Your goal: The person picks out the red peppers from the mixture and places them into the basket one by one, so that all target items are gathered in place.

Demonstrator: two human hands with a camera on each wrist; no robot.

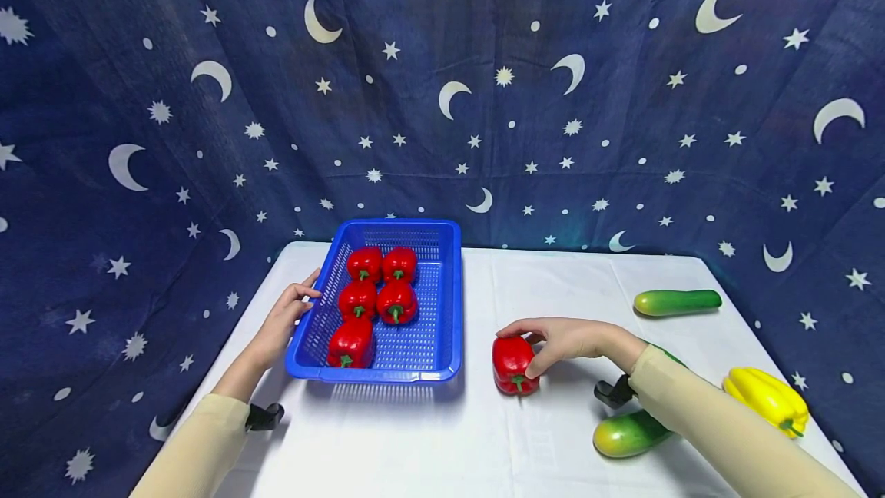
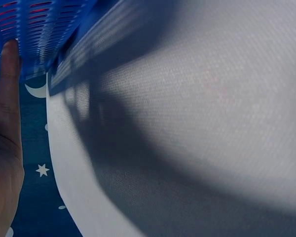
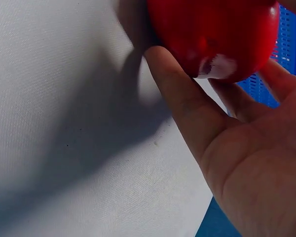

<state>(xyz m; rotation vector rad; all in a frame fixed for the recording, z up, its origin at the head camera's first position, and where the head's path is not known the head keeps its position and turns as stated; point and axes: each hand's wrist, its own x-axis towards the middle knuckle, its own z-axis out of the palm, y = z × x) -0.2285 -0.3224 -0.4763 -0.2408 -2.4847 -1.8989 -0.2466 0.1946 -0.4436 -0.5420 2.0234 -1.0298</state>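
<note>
My right hand [image 1: 570, 339] grips a red bell pepper [image 1: 512, 366] right of the basket, with the thumb on the near side and fingers over the top. In the right wrist view the fingers curve around the same pepper [image 3: 214, 37], whose pale patch faces the palm. A blue plastic basket [image 1: 452, 306] holds several red bell peppers [image 1: 397, 302] in its left part. Against the basket's left side rests my left hand [image 1: 280, 321]. One of its fingers [image 2: 10, 69] lies straight along the slotted wall in the left wrist view.
A green cucumber [image 1: 677, 302] lies at the back right of the white table [image 1: 553, 283]. Another cucumber [image 1: 629, 434] is partly hidden under the right forearm. Beyond that arm lies a yellow bell pepper [image 1: 767, 398]. A dark blue curtain [image 1: 512, 152] with moons and stars hangs behind.
</note>
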